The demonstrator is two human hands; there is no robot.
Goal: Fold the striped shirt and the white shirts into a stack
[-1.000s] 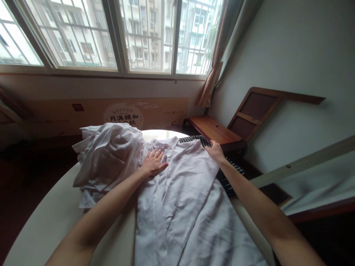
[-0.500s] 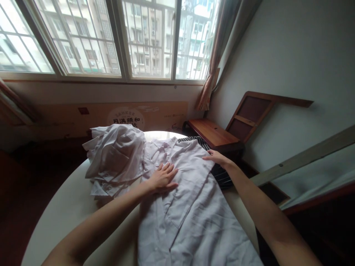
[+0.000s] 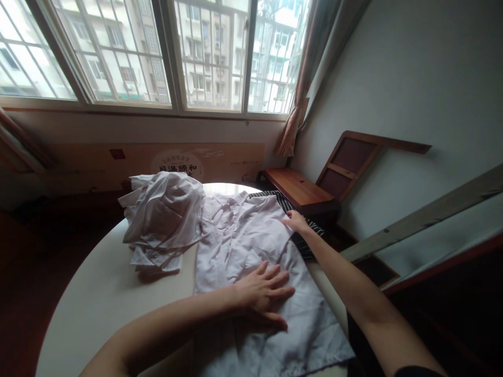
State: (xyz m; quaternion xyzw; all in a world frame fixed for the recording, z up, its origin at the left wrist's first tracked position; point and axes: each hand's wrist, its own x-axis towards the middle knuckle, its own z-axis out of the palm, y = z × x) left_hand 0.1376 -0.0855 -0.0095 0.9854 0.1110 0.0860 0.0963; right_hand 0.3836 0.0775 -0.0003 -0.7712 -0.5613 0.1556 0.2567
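Shirt of wrinkled white cloth (image 3: 236, 241) lies under our left hand (image 3: 265, 293), spread wide and gripping nothing; whether our right hand (image 3: 297, 222) pinches its far right edge we cannot tell; a round white table (image 3: 90, 293) bears it.

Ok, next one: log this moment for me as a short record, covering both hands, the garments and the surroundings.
left hand: palm down, fingers spread, over the lower part of the pale shirt
right hand: at the shirt's right edge; firm pinch or light touch, cannot tell
shirt: laid out, creased, collar toward the window
white cloth pile: heaped left of the shirt
striped dark cloth: partly under the shirt's right side
table: pale, rounded edge
beyond table: wooden bench
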